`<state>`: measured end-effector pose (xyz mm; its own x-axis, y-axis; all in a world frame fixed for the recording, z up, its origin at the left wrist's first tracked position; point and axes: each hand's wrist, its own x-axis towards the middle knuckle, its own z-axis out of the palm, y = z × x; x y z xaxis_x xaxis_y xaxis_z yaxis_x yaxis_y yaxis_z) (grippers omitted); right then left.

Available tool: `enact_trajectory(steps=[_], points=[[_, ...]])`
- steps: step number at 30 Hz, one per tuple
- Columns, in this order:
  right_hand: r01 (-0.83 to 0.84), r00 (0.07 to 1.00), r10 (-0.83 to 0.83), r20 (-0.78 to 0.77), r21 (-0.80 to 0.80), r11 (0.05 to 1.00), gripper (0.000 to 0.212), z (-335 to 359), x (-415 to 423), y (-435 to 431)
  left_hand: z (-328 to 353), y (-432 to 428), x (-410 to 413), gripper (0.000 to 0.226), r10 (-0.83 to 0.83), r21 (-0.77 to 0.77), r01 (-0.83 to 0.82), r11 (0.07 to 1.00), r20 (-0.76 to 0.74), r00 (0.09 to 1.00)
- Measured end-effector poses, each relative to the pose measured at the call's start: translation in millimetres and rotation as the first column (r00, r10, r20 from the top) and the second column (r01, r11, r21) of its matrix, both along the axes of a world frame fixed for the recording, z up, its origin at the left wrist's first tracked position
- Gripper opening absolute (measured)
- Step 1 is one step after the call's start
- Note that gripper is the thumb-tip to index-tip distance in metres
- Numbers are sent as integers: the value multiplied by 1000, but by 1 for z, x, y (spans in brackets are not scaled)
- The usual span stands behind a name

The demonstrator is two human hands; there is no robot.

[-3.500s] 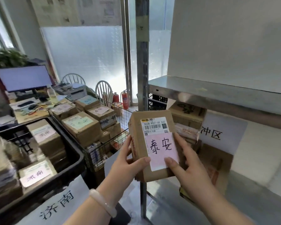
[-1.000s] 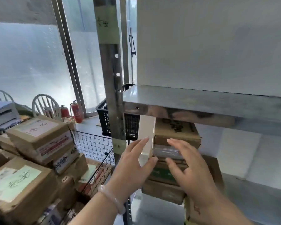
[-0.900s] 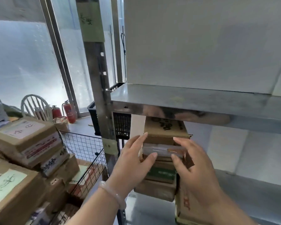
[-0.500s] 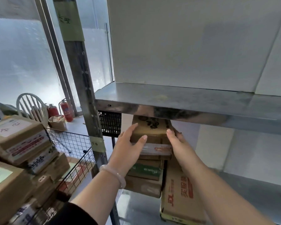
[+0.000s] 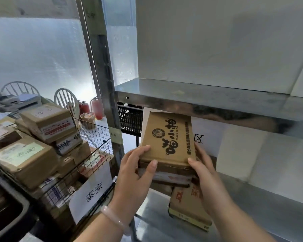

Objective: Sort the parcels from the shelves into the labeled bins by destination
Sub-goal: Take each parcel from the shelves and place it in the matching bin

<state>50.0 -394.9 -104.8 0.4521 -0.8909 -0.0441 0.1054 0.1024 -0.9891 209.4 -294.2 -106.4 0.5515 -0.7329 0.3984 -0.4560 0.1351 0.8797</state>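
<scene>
Two hands, left hand and right hand, are clamped round a brown carton seemingly printed "MIAOXIAOYU", beside the "泰安" bin label.

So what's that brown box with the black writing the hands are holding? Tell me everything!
The brown box looks like plain cardboard, flat and rectangular, with big black characters and a round black logo printed on top. It tilts, far end raised toward the metal shelf. The left hand and right hand hold its near corners, thumbs on top. More parcels sit stacked right beneath it.
</scene>
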Motion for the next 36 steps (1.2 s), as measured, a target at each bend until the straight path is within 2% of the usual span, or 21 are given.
enact_trajectory(steps=[3, 6, 8, 11, 13, 15, 18, 21, 23, 24, 26, 28, 30, 31, 32, 34, 36], points=[[-122, 991, 125, 48, -47, 991, 73, -10, -14, 1, -6, 14, -13, 35, 69, -48, -70, 996, -20, 997], [-221, 965, 230, 126, -80, 972, 86, -14, -24, 2, -8, 23, -28, 33, 93, -54, -96, 994, -44, 995], [-264, 948, 279, 155, -111, 958, 91, -16, -29, 4, -8, 25, -35, 28, 113, -22, -115, 993, -54, 992], [-254, 954, 277, 113, -186, 949, 93, -20, -35, 6, -2, 26, -39, 39, 190, 112, -193, 975, 32, 981], [-219, 972, 234, 30, -251, 943, 91, -22, -37, 6, 6, 26, -41, 53, 204, 232, -233, 944, 142, 969], [-226, 974, 210, -85, -337, 914, 91, -22, -38, 8, 15, 25, -46, 73, 169, 356, -229, 906, 190, 967], [-237, 965, 142, -220, -502, 832, 92, -21, -36, 17, 25, 21, -55, 110, 143, 487, -178, 855, 108, 984], [-241, 958, 82, -275, -615, 751, 92, -17, -36, 26, 24, 16, -59, 134, 161, 496, -153, 855, 27, 987], [-244, 961, 91, -262, -642, 727, 88, -15, -40, 22, 25, 17, -58, 129, 178, 458, -150, 876, -18, 984], [-232, 969, 123, -215, -617, 752, 83, -14, -42, 18, 25, 18, -57, 124, 180, 432, -144, 890, -41, 983], [-143, 988, 151, -23, -481, 865, 62, -13, -43, 7, 25, 22, -53, 115, 152, 378, -97, 921, -119, 981], [-109, 990, 129, 48, -302, 947, 45, -7, -44, -2, 21, 27, -51, 112, 17, 236, 60, 970, -310, 951], [-237, 970, 243, 21, -153, 959, 46, 0, -42, -4, 19, 31, -54, 101, -148, 69, 205, 976, -480, 865], [-307, 950, 312, 30, -110, 945, 50, 3, -41, -4, 15, 32, -54, 95, -172, 26, 218, 976, -526, 833], [-355, 932, 361, 41, -103, 929, 53, 5, -40, -2, 13, 32, -55, 88, -176, 1, 212, 977, -553, 815], [-382, 921, 390, -2, -199, 902, 53, 11, -38, 6, 8, 33, -55, 68, -145, -24, 160, 987, -573, 807], [-347, 937, 332, -104, -354, 868, 50, 13, -35, 12, 4, 35, -54, 40, -11, -13, 4, 1000, -546, 838]])
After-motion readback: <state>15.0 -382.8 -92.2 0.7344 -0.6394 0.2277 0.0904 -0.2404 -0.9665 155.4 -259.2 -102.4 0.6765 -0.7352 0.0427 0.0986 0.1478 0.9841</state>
